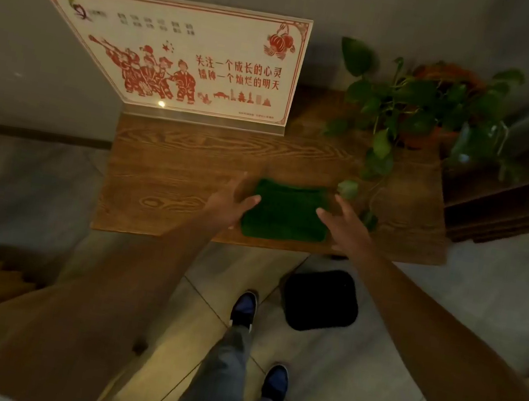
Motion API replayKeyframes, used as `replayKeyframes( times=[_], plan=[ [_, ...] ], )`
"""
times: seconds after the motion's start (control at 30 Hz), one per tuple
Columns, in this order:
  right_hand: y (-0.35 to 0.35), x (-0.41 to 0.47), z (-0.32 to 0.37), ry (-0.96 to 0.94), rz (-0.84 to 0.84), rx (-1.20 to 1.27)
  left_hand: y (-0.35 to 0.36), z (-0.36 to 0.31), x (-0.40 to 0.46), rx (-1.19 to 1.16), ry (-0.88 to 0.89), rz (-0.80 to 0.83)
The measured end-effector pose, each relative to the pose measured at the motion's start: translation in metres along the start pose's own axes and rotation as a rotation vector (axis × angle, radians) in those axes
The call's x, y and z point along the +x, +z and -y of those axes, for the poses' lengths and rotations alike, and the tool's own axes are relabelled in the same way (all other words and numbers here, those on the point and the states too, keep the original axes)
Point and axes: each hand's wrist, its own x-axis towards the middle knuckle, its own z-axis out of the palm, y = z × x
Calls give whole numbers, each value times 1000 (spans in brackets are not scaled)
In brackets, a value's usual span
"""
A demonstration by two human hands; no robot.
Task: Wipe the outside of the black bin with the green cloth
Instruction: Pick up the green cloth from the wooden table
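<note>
The bin (320, 300), black with a closed top, stands on the tiled floor (406, 344) at about 5 o'clock from the green cloth (285, 211), which lies folded near the front edge of the wooden table (171, 165). The left hand (229, 201) at 9 o'clock of the cloth and the right hand (344, 222) at 3 o'clock both have spread fingers and hold nothing. A printed sign (189, 56) stands at 11 o'clock, a leafy plant (423, 107) at 1 o'clock.

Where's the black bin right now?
In the head view, the black bin stands on the floor below the wooden table's front edge, right of the person's forward shoe.
</note>
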Motion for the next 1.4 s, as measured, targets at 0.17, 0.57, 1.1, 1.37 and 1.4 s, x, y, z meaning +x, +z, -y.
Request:
replayKeyframes(
  times=[0.17, 0.57, 1.1, 1.37, 1.4],
  plan=[
    [14, 3, 4, -22, 4, -28, 8, 9, 15, -25, -18, 47],
    [40, 14, 6, 11, -14, -30, 37, 14, 23, 81, -19, -16],
    [-13, -49, 7, -276, -46, 20, 14, -38, -49, -246, 104, 5],
    [-33, -114, -18, -343, -69, 217, 18, -68, -120, -369, 211, 47],
    [-36, -127, -28, -347, -79, 240, 23, -72, -134, -366, 242, 45]
  ],
)
